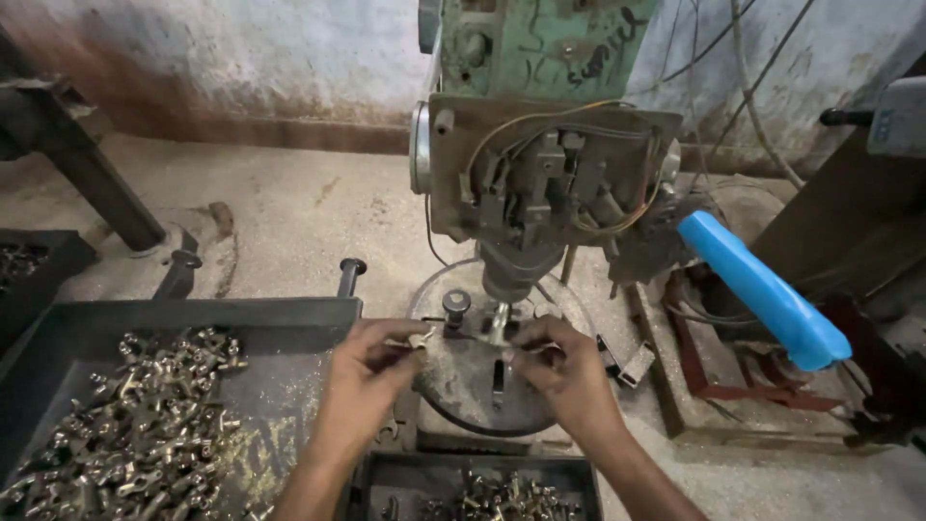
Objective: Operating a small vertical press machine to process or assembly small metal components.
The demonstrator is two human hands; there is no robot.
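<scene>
At the lower left of the frame a dark metal tray [58, 333] is seen, heaped with small brass fittings [135, 425]; a second dark bin [29, 265] with similar parts is partly shown at the left edge. Just right of the tray, the left hand [362, 381] is raised over the round drill-press table [463, 386], its fingers [400, 340] pinched closed on one small brass fitting [421, 340], held just beside the clamping knob [455, 305] on that table. The fitting is judged to be light, stiff and hard, somewhat slippery with swarf or oil, and best taken by its thicker body between thumb and forefinger, as it is now. At the centre of the frame the spindle [511, 275] of the worn green drill press [545, 145] is seen descending toward the fixture [497, 323]. Directly right of it the right hand [569, 371] is set against the fixture, its fingers [526, 338] curled nearly closed at the fixture; whether anything is gripped there cannot be told. At the bottom centre a further tray of brass parts [502, 497] is shown between the forearms. To the right a blue plastic-sleeved lever handle [762, 289] is seen slanting downward, apart from both hands.
</scene>
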